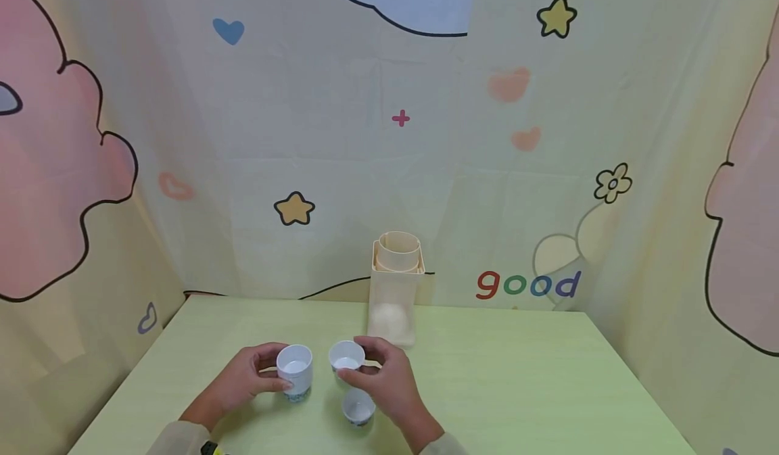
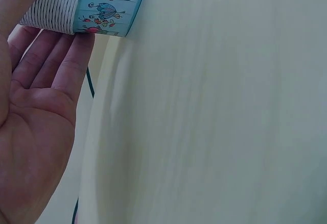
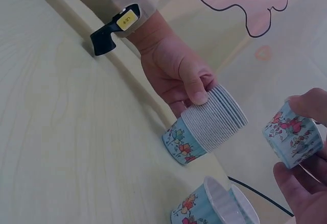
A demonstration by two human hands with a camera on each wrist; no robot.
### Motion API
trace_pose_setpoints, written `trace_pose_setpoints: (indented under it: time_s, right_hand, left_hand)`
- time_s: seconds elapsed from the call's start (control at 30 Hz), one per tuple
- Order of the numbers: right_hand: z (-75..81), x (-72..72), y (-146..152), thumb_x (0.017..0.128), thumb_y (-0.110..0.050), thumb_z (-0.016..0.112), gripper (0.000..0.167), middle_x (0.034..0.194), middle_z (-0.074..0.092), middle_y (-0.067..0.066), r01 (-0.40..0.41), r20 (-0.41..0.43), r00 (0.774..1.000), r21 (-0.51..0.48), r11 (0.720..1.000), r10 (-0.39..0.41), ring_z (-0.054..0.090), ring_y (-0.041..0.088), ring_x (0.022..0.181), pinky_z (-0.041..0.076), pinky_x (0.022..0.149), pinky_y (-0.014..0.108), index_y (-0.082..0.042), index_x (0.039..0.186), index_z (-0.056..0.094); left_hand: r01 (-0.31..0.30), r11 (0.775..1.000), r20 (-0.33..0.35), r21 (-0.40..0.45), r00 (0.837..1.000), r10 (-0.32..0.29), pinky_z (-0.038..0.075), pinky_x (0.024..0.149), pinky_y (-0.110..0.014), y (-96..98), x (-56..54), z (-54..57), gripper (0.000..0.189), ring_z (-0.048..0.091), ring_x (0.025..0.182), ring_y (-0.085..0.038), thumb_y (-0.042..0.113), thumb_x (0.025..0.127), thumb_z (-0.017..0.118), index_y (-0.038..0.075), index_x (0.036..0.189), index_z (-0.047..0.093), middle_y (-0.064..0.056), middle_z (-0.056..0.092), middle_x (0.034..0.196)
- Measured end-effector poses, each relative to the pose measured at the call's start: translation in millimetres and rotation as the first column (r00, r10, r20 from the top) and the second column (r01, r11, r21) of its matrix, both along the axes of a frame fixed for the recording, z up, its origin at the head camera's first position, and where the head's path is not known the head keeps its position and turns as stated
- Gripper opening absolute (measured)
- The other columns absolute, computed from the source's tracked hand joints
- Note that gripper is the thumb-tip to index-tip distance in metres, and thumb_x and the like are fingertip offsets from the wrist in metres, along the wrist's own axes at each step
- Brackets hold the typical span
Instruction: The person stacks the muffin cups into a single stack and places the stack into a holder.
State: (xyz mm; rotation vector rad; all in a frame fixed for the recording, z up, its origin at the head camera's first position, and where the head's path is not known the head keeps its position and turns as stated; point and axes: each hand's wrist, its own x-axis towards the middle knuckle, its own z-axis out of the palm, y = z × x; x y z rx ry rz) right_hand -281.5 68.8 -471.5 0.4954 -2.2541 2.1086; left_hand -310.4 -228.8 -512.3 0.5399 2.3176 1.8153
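Note:
My left hand (image 1: 246,374) grips a stack of nested paper cups (image 1: 296,377) from its left side, thumb in front. The right wrist view shows many tight rims on that stack (image 3: 214,122) and a floral light-blue lower cup. To the right, my right hand (image 1: 392,380) pinches a paper cup (image 1: 346,359) between thumb and fingers, tilted and held off the table in the right wrist view. Below it, more paper cup (image 1: 358,409) stands on the table; the right wrist view shows two rims there, one cup (image 3: 196,206) loosely nested with another.
A beige holder (image 1: 392,306) with a round tube (image 1: 399,252) on top stands at the table's back, against the printed curtain (image 1: 341,137). The pale green table (image 1: 517,374) extends to both sides. A black band with a yellow label (image 3: 125,21) sits on my left wrist.

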Motion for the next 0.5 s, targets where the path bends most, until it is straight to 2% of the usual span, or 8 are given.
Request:
trace_pose_setpoints:
  time_s: [0.23, 0.5]
  right_hand:
    - [5.1, -3.8, -9.6, 0.078, -0.010, 0.090, 0.058, 0.117, 0.070, 0.016, -0.002, 0.012, 1.000, 0.003, 1.000, 0.002, 0.067, 0.022, 0.107, 0.060, 0.085, 0.021, 0.003, 0.128, 0.065]
    - [8.0, -8.0, -20.6, 0.078, -0.011, 0.090, 0.057, 0.118, 0.071, 0.015, -0.019, 0.021, 1.000, -0.032, 0.999, 0.020, 0.069, 0.022, 0.107, 0.061, 0.084, 0.022, 0.000, 0.129, 0.066]
  left_hand:
    - [0.002, 1.000, -0.012, 0.001, 1.000, -0.002, 0.059, 0.096, -0.028, -0.1, -0.4, -1.2, 0.073, 0.066, 0.121, -0.029, 0.017, 0.079, 0.089, -0.009, 0.138, 0.054, -0.028, 0.061, 0.136]
    - [0.017, 1.000, -0.024, 0.014, 1.000, -0.016, 0.058, 0.096, -0.027, -1.1, -1.0, -2.6, 0.072, 0.067, 0.116, -0.015, 0.016, 0.080, 0.089, -0.009, 0.138, 0.055, -0.029, 0.060, 0.136]
